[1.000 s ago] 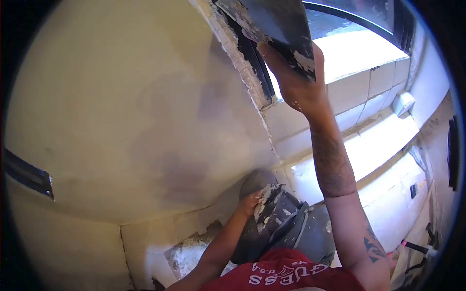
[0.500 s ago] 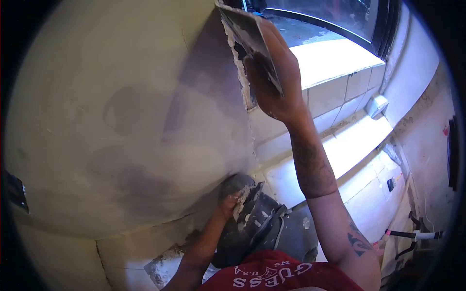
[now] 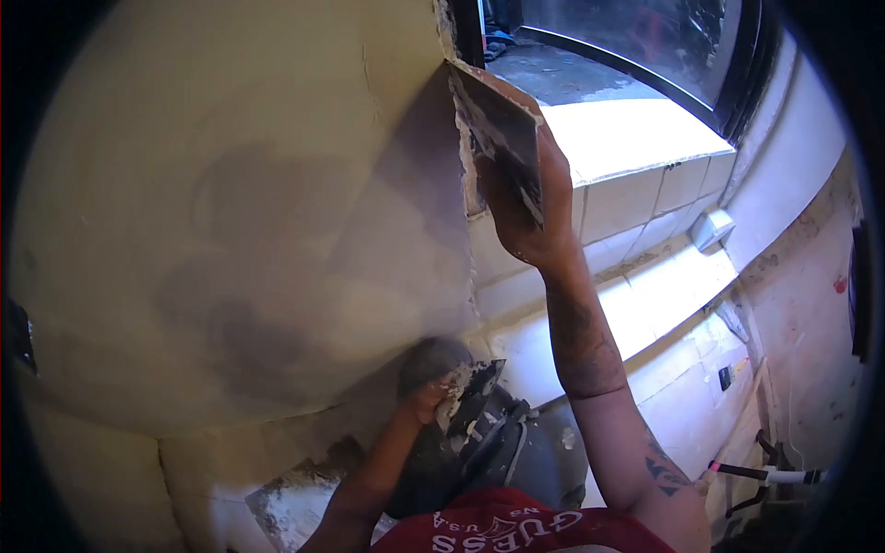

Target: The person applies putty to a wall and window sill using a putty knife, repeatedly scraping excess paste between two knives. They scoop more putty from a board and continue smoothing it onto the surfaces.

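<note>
My right hand (image 3: 551, 226) is raised and closed round a flat metal plastering trowel (image 3: 507, 129). The blade is smeared with plaster, and its edge meets the ragged vertical edge of the plastered wall (image 3: 277, 240) beside the window opening. Lower down, near my body, my left hand (image 3: 429, 399) grips a second trowel (image 3: 479, 385) with wet plaster heaped on it. The handle of that tool is hidden by my fingers.
A bright sill (image 3: 636, 138) lies under the dark-framed window (image 3: 645, 41). Tiles (image 3: 618, 198) and a small white box (image 3: 712, 229) are below it. A plaster-spattered board (image 3: 295, 502) is at lower left, with a black-and-white tool (image 3: 770, 475) at lower right.
My right hand and its trowel have come down along the wall edge in view. The left hand stays close to my body with its plaster-loaded trowel. The view has shifted slightly.
</note>
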Demonstrator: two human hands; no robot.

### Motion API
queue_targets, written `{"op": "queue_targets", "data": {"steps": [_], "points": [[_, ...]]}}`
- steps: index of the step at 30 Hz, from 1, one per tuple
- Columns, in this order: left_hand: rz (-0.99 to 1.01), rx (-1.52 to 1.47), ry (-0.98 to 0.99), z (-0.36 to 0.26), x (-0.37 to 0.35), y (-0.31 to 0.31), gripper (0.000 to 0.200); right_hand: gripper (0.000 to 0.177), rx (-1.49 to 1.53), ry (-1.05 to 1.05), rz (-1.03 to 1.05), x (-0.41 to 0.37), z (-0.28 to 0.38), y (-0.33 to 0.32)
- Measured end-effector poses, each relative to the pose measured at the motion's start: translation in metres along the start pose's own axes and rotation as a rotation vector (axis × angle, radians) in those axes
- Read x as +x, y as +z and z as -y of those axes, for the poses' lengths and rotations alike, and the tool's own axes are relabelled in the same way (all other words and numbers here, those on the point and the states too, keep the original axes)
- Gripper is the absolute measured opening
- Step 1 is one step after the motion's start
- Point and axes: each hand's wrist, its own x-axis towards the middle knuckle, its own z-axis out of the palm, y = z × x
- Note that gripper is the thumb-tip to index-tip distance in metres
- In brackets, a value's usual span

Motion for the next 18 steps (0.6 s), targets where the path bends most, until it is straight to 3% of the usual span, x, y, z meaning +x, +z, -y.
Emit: {"op": "queue_targets", "data": {"steps": [2, 7, 9, 11, 15, 18], "points": [[0.033, -0.109, -0.023, 0.0, 0.001, -0.001, 0.041, 0.063, 0.018, -0.018, 0.007, -0.004, -0.002, 0.0], [-0.327, 0.321, -0.123, -0.008, -0.004, 0.02, 0.044, 0.062, 0.034, 0.05, 0.016, -0.013, 0.001, 0.001], [-0.347, 0.215, -0.135, -0.003, -0.003, 0.011, 0.044, 0.062, 0.028, 0.052, 0.018, -0.017, -0.001, 0.002], [-0.148, -0.033, -0.084, 0.002, -0.004, -0.006, 0.045, 0.062, 0.04, 0.071, 0.008, -0.022, -0.001, 0.003], [-0.056, -0.146, -0.097, 0.002, -0.003, -0.012, 0.046, 0.062, 0.049, 0.038, -0.002, -0.031, -0.004, 0.006], [-0.06, 0.781, 0.148, 0.013, -0.012, -0.04, 0.043, 0.062, 0.038, 0.058, 0.002, -0.037, -0.004, 0.006]]}}
